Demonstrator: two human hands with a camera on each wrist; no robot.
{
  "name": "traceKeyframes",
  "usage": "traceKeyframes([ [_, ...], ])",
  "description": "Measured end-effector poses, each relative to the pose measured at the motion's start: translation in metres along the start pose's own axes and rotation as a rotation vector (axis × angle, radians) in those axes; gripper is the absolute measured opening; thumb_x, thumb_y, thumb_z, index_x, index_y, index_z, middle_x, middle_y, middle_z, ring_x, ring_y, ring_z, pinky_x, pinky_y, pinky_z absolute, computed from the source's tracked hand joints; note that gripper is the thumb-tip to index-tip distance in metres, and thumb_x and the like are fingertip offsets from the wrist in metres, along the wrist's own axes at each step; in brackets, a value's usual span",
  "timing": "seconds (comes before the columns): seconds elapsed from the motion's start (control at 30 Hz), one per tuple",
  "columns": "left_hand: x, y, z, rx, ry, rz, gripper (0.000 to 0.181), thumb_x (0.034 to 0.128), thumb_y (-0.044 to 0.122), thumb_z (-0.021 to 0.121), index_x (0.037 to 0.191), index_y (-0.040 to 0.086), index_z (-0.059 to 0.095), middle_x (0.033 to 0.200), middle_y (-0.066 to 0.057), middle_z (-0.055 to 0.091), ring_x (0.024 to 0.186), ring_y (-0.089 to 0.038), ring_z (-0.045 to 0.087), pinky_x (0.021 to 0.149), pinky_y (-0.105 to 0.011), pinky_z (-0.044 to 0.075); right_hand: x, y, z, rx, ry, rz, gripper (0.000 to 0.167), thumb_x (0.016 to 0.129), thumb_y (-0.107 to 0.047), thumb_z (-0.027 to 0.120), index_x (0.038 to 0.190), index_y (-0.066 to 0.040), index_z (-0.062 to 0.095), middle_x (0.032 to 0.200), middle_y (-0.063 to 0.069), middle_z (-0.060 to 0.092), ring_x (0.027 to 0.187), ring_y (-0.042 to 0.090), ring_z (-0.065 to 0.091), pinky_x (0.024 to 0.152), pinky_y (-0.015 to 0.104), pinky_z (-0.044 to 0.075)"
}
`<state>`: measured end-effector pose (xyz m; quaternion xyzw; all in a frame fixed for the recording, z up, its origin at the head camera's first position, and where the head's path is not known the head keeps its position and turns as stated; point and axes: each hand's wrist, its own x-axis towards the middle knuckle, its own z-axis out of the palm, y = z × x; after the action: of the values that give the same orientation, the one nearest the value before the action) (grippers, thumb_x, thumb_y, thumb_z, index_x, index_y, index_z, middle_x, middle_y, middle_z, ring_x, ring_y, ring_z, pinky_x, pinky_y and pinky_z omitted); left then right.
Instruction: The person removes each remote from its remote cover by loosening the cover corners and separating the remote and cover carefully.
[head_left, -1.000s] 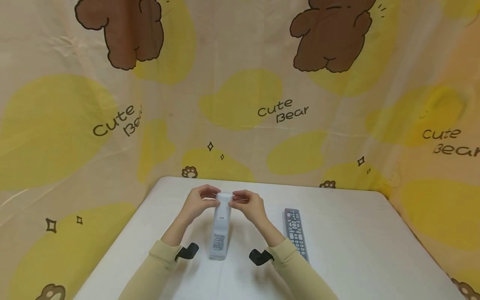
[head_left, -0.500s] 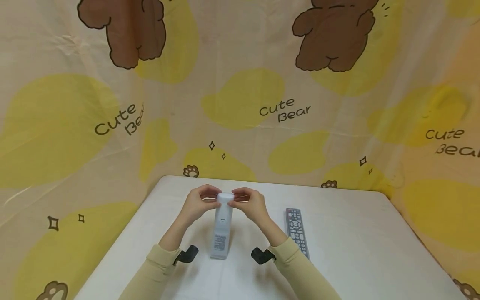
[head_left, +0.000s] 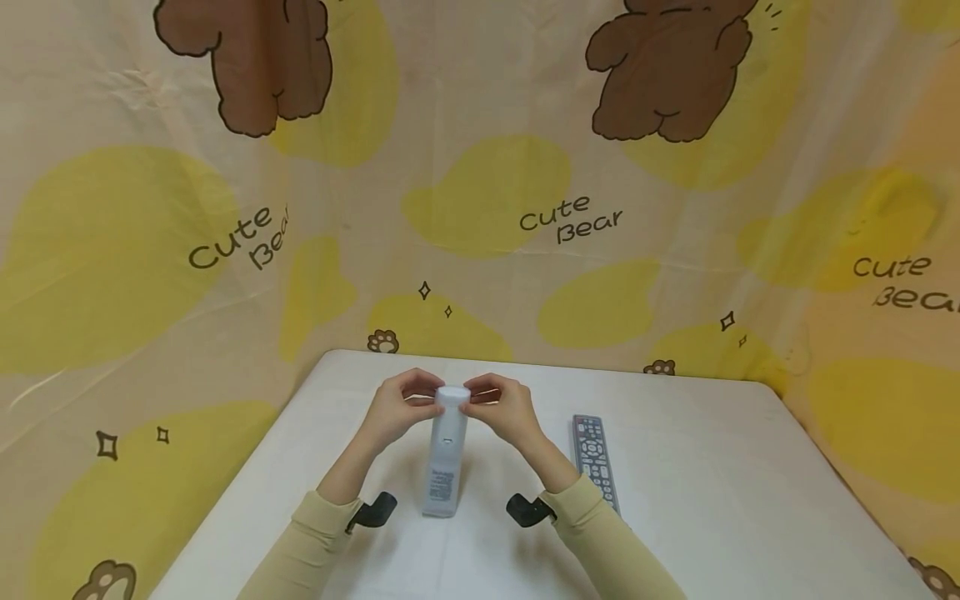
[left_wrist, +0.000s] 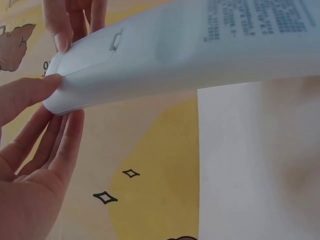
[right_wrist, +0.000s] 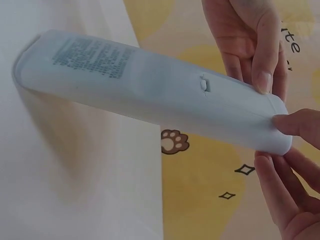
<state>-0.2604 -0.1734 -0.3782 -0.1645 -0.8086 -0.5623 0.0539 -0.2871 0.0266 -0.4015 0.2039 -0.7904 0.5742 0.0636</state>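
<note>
A white remote [head_left: 445, 467] stands tilted with its back toward the head camera, its lower end on the table. My left hand [head_left: 400, 408] pinches the upper end from the left, thumb on the back and fingers behind. From the right, my right hand [head_left: 504, 409] pinches the same end in the same way. The left wrist view shows the battery cover [left_wrist: 90, 57] in place near the held end of the remote, and a label of printed text. In the right wrist view the cover's latch [right_wrist: 205, 85] faces the camera.
A grey remote [head_left: 592, 454] with many buttons lies face up on the white table [head_left: 712, 483], partly behind my right forearm. Black wrist cameras [head_left: 375, 509] sit at both cuffs. A patterned bear curtain [head_left: 480, 275] hangs beyond the table's far edge.
The view has shifted slightly, so hands and remotes appear a little further right. Both hands keep their pinch on the white remote.
</note>
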Motion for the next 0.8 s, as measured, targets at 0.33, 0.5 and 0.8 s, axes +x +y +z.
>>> traceKeyframes([
  [0.33, 0.0008, -0.0025, 0.0008, -0.017, -0.005, 0.0, 0.034, 0.0801, 0.001, 0.072, 0.112, -0.002, 0.061, 0.112, -0.019, 0.064, 0.104, -0.033, 0.063, 0.091, -0.043, 0.053, 0.002, 0.0073, 0.0013, -0.06, 0.027, -0.052, 0.026, 0.073, -0.006, 0.077, 0.098, -0.005, 0.07, 0.095, 0.013, 0.071, 0.082, 0.025, 0.071, 0.068, 0.028, 0.059],
  [0.5, 0.0013, -0.0036, 0.0005, -0.006, -0.008, 0.011, 0.033, 0.0802, 0.001, 0.072, 0.112, -0.002, 0.061, 0.112, -0.018, 0.065, 0.104, -0.033, 0.063, 0.091, -0.043, 0.053, 0.0032, 0.0081, 0.0014, -0.075, 0.022, -0.06, 0.025, 0.073, -0.005, 0.076, 0.097, -0.005, 0.07, 0.094, 0.012, 0.071, 0.082, 0.025, 0.071, 0.068, 0.028, 0.059],
  [0.8, 0.002, -0.0061, 0.0, 0.004, -0.006, 0.0, 0.033, 0.08, 0.0, 0.072, 0.111, -0.003, 0.061, 0.112, -0.018, 0.065, 0.104, -0.032, 0.063, 0.09, -0.038, 0.054, 0.0033, 0.0074, 0.0016, -0.095, 0.023, -0.078, 0.025, 0.073, -0.004, 0.076, 0.097, -0.005, 0.071, 0.093, 0.01, 0.072, 0.08, 0.022, 0.07, 0.069, 0.026, 0.058],
])
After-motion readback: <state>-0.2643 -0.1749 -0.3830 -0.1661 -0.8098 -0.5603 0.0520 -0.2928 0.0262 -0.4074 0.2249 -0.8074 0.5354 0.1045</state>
